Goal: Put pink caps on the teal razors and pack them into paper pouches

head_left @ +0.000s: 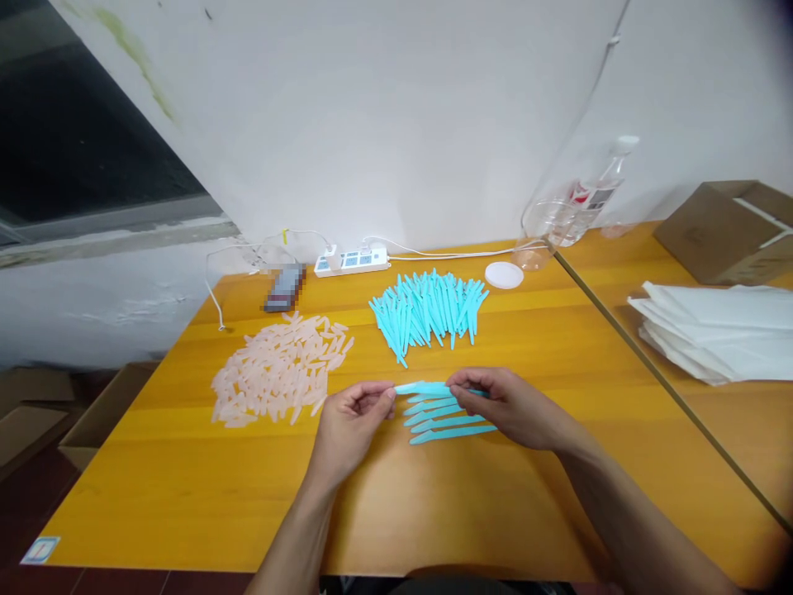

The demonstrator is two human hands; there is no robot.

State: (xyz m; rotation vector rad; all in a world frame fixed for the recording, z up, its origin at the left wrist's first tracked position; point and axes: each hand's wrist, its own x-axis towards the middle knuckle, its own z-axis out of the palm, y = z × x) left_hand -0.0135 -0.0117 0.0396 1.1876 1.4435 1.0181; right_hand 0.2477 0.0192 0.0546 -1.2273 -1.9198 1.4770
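Between my hands, above the front middle of the table, is a slim light-blue eyebrow razor (432,387). My right hand (496,401) is closed in a pinch on its handle end. At the other end, my left hand (358,417) pinches a whitish translucent cap (405,387) that meets the razor's tip; how far it covers the blade I cannot tell. Several similar blue razors (449,435) lie in a row just below, partly hidden by my right hand. Beyond them sits a heap of blue razors (430,310). To the left spreads a pile of pale translucent caps (278,372).
Along the wall are a white power strip (351,262) with cables, a blurred phone (285,287), a round white lid (504,275), a clear jar (545,235) and a plastic bottle (595,198). White sheets (719,330) and a cardboard box (712,231) occupy the right-hand table.
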